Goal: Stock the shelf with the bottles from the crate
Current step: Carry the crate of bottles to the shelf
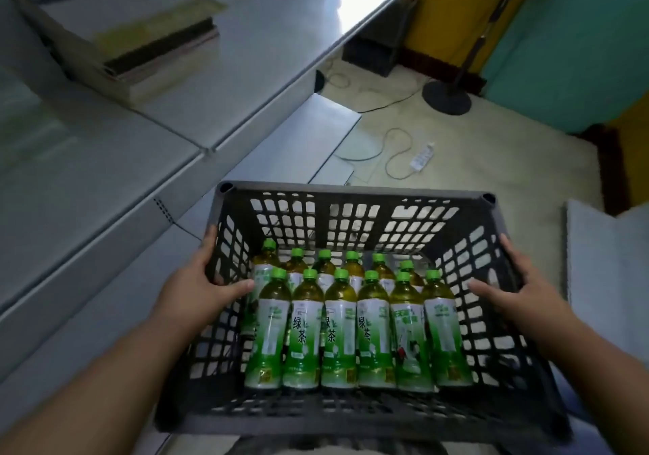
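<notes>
Far left: white metal shelf (116, 180), tiered boards running away from the camera. On an upper board lies a stack of flat books or boxes (165, 50); too blurred to tell which.

Left hand (200, 289) grips the left wall of the crate: thumb hooked over the rim onto the inside, fingers wrapped down the outside.

Centre: dark grey lattice crate (354, 194), held in front of the body, just beside the shelf's front edge. Inside, green tea bottles (339, 328) stand upright in two rows, a front row of six and a back row of about six, packed touching one another. Green caps, green-and-white labels, amber-green liquid. The rows sit toward the near half of the crate floor.

Right hand (512, 289) grips the right wall the same way, thumb inside over the rim, fingers outside.

Right background: beige floor with a white power strip (423, 159) and loose cable, a black round stand base (446, 98), teal and yellow walls.
</notes>
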